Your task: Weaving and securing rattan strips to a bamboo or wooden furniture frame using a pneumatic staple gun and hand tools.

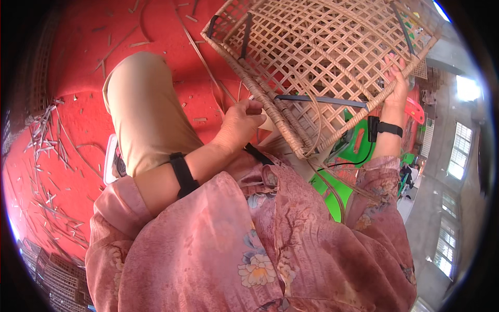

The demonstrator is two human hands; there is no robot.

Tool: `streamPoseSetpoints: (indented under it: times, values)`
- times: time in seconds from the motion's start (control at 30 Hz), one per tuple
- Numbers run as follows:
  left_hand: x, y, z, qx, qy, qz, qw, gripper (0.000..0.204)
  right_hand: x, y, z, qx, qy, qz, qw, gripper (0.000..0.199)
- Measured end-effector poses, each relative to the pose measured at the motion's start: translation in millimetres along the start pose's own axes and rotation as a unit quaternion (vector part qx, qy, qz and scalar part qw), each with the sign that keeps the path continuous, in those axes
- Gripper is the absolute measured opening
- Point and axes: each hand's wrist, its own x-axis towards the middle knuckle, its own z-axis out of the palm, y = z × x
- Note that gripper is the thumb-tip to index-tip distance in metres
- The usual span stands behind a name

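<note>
Pink floral sleeves (270, 244) fill the near view, and past them your left hand (239, 125) is pinched shut on a thin cane strand (208, 67) at the wrapped border of the woven rattan panel (312, 52), which stands tilted over your lap. Your right hand (397, 83) grips the panel's far rim, fingers curled over it. You seem to be binding the edge; next the strand wants drawing tight and tucking through the lattice while that right hand steadies it. Offcuts (47, 140) litter the red floor (78, 67)
</note>
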Motion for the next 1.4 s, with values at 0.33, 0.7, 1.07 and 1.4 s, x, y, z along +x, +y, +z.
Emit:
streamPoseSetpoints:
  times: [0.33,0.7,1.07,1.4]
  values:
    - [2.0,2.7,13.3,0.102,0.046,0.069,0.991,0.025,4.0,1.8,-6.4,0.017,-0.003,-0.004,1.000,0.063]
    - [7.4,-11.0,5.5,0.089,0.012,0.109,0.990,0.022,4.9,4.4,-5.6,0.019,-0.008,-0.014,1.000,0.064]
    - [98.7,17.0,-47.5,-0.053,0.086,-0.134,0.986,0.036,9.0,7.3,-10.4,0.052,-0.003,-0.016,0.999,0.063]
    - [246.2,-62.9,-87.6,0.211,0.184,0.006,0.960,0.037,-5.0,-0.4,12.5,0.032,0.013,-0.020,0.999,0.061]
